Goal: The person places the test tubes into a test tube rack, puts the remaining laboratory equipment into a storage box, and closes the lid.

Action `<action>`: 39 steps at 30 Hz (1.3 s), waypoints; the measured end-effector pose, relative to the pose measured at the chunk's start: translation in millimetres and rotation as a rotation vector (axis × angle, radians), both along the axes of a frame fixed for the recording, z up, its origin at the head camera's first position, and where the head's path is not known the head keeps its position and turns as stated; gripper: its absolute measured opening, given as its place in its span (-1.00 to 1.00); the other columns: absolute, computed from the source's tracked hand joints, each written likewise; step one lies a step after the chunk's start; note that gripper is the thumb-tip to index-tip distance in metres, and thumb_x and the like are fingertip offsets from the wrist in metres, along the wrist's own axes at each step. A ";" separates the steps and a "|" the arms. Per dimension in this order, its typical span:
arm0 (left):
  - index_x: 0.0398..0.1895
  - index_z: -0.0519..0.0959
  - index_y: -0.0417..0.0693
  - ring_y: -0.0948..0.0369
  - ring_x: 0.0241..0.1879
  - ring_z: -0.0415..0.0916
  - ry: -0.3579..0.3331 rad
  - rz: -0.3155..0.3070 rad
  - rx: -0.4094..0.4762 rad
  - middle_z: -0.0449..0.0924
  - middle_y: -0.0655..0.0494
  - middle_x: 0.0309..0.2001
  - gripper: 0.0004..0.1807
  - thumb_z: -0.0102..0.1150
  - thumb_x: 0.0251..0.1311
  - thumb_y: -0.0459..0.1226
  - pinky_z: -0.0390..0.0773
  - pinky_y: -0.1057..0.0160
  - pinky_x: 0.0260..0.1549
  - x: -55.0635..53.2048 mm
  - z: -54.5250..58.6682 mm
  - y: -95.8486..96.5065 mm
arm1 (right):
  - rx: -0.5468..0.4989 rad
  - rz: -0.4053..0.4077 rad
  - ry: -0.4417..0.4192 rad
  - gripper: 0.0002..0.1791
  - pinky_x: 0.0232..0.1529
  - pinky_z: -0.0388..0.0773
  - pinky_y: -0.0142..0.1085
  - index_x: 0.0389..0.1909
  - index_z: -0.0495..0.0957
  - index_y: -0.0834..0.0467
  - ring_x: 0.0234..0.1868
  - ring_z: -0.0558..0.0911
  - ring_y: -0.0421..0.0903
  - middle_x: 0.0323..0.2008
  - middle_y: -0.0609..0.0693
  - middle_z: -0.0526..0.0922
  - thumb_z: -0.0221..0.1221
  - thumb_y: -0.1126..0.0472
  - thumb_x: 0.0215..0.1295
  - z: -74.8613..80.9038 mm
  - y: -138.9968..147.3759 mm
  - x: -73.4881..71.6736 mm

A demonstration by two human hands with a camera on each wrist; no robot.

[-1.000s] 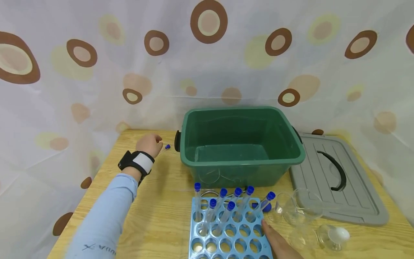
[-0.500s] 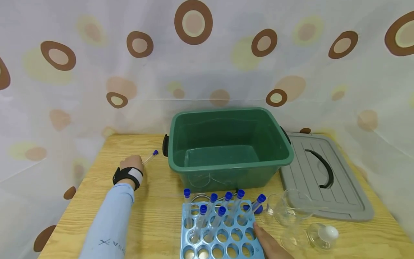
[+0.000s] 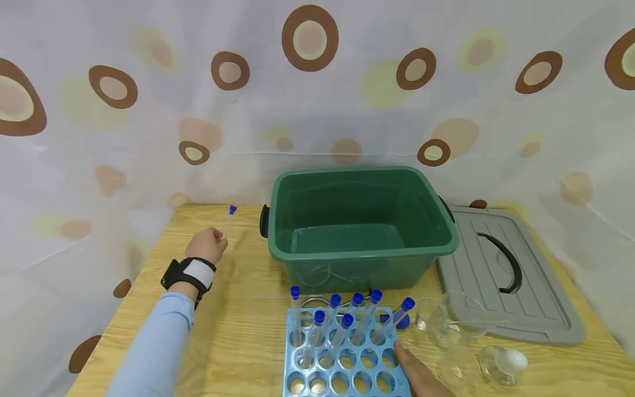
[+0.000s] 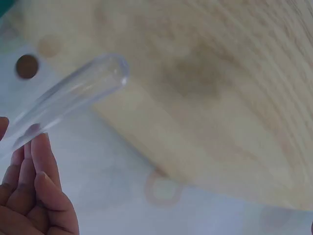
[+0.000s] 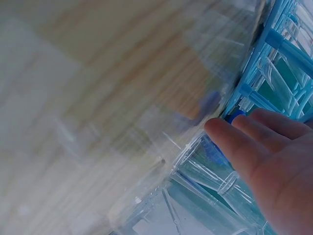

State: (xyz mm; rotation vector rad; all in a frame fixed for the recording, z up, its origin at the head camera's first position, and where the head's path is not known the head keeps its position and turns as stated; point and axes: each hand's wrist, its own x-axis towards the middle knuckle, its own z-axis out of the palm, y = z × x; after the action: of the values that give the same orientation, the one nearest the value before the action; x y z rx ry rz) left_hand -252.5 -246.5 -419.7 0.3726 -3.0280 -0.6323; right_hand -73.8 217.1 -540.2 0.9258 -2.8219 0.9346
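My left hand pinches a clear test tube with a blue cap over the left part of the table. The capped end points up and away from the hand. In the left wrist view the tube's rounded end sticks out past the fingers. A light-blue test tube rack stands in front of the bin, with several blue-capped tubes leaning in its back rows. Against the rack's right side rests my right hand, its fingers fairly straight in the right wrist view.
Behind the rack is an open green bin; its grey lid lies to the right. Clear glassware and a glass vessel with a white top stand right of the rack. A patterned curtain hangs behind the table.
My left hand has moved left and nearer, away from the bin's side. The tube in it has turned from pointing right to pointing mostly upward. The right hand stays at the rack.
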 end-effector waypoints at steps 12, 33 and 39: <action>0.02 0.48 -0.28 -0.06 -0.27 0.61 0.321 0.031 0.204 0.66 -0.22 -0.24 -0.60 -0.03 0.14 -0.25 0.54 0.03 -0.26 43.4 62.5 13.8 | 0.007 0.021 0.031 -0.09 -0.07 0.51 -0.24 0.45 -0.44 -0.23 0.18 0.45 0.09 0.15 0.43 0.40 -0.15 -0.37 0.28 1.7 0.8 -0.9; -0.30 0.65 -0.20 0.21 -0.38 0.49 0.671 -0.238 0.317 0.64 -0.05 -0.38 -0.85 0.19 0.16 -0.29 0.43 0.43 -0.43 82.2 133.0 79.9 | -0.006 0.030 -0.033 -0.07 -0.06 0.52 -0.23 0.46 -0.40 -0.19 0.23 0.42 0.02 0.21 0.38 0.36 -0.03 -0.28 0.29 12.1 -2.7 2.3; -0.34 0.65 -0.23 0.25 -0.48 0.50 0.706 -0.316 0.357 0.69 -0.03 -0.39 -0.89 0.19 0.12 -0.36 0.45 0.50 -0.48 93.3 145.2 97.1 | -0.004 0.032 -0.031 -0.04 -0.06 0.52 -0.22 0.47 -0.39 -0.16 0.19 0.46 0.09 0.22 0.37 0.37 0.00 -0.27 0.27 15.5 -4.2 3.0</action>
State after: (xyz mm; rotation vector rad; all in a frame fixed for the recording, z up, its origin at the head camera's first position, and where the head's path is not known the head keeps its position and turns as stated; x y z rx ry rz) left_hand -159.2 -149.4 -274.5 -0.2856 -2.3010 -1.0555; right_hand -70.8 212.9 -524.8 0.9677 -2.8382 0.9662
